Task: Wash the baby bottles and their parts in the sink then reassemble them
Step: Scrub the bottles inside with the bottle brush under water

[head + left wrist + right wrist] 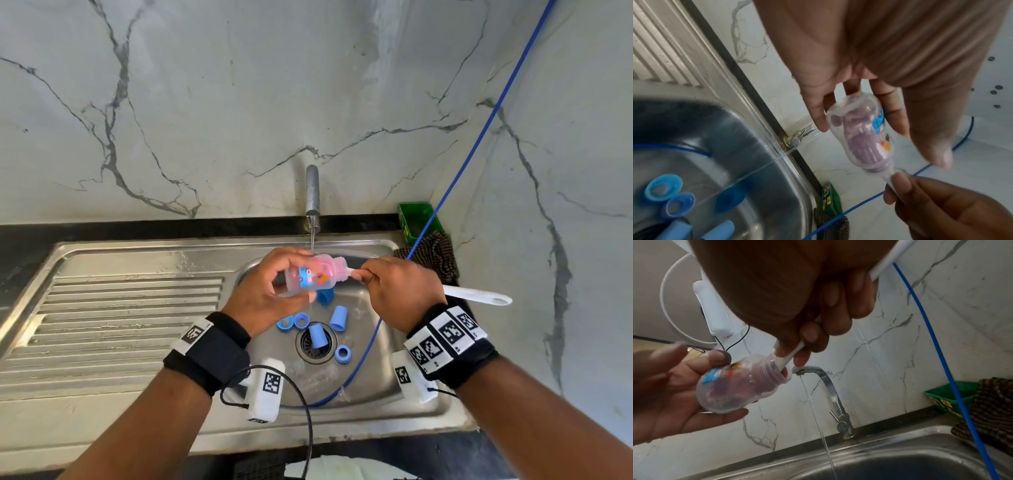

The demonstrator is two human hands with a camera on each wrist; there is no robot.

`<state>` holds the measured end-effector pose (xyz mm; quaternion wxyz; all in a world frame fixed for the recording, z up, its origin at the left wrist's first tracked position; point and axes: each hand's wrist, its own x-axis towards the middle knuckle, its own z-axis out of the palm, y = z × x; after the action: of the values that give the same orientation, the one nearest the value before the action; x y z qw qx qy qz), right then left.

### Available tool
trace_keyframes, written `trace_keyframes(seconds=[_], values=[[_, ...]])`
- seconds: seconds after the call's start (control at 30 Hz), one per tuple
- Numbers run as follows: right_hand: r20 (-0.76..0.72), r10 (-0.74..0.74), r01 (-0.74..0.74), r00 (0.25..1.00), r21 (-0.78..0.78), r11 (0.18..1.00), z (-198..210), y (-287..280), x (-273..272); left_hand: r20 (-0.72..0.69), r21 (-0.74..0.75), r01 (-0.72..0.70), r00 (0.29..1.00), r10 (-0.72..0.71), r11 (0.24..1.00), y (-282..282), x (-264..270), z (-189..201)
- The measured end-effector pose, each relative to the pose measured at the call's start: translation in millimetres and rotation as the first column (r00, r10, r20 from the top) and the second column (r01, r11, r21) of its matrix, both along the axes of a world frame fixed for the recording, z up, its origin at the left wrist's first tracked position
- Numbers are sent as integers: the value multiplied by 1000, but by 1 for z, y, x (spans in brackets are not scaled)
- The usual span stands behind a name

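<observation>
Head view first: the baby bottle (313, 274) sits tipped on its side above the sink bowl (383, 346), neck pointing toward my right, its clear body printed with blue and red figures. My left hand (265, 294) grips it around the base and body, thumb on the near side and fingers curled over the far side. A bottle brush (476, 295) runs into the open neck — its pink bristles fill the inside of the bottle, which shows best from the left wrist, and its white handle passes through my right hand (399, 291) and sticks out beyond it to the right. My right hand is clamped on that handle just beside the bottle's mouth, fingers wrapped round it. Behind the bottle the tap (312, 195) is running, a thin stream of water (813, 404) falling past the neck into the bowl; from the right wrist the stream looks just clear of the bottle rather than hitting it. Down in the bowl, around the drain (315, 344), lie blue parts: three caps (338, 318) on their sides and three rings (285, 323), all loose and apart from one another. A blue hose (455, 178) comes down from the upper right and curves through the bowl. At the back right corner stand a green tub (418, 221) and a dark checked cloth (433, 253) — the cloth is draped at the sink's edge.
</observation>
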<state>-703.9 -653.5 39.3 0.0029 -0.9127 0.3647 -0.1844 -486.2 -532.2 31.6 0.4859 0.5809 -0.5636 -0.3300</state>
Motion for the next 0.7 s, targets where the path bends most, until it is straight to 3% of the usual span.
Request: trace_keyframes(seconds=[0.07,0.13,0.2,0.23,0.33,0.4,0.5,0.63,0.7], values=[[-19,-8,9,1000,20,1000,1,0,2,37,-47,-21,999,23,999,1,-1,1],[19,17,-16,1000,-23,1000,1,2,5,-240,-43,-129,964,115,991,2,1,6],[96,83,-71,992,-126,989,-1,4,8,-529,76,-235,814,239,969,-1,5,11],[132,133,-109,982,-176,978,-2,5,9,-568,167,-248,767,298,954,-2,7,14],[211,272,-212,939,-269,940,-2,4,13,-541,447,-35,785,302,894,2,7,18],[224,288,-214,931,-306,928,-1,3,12,-571,498,68,776,268,864,7,2,17],[224,274,-197,935,-314,929,0,2,9,-617,375,25,753,229,927,6,2,5],[158,131,-100,979,-194,976,3,4,3,-407,176,-6,910,78,984,4,18,-1],[158,118,-87,980,-187,979,6,2,-1,-349,102,29,937,8,994,3,26,0]])
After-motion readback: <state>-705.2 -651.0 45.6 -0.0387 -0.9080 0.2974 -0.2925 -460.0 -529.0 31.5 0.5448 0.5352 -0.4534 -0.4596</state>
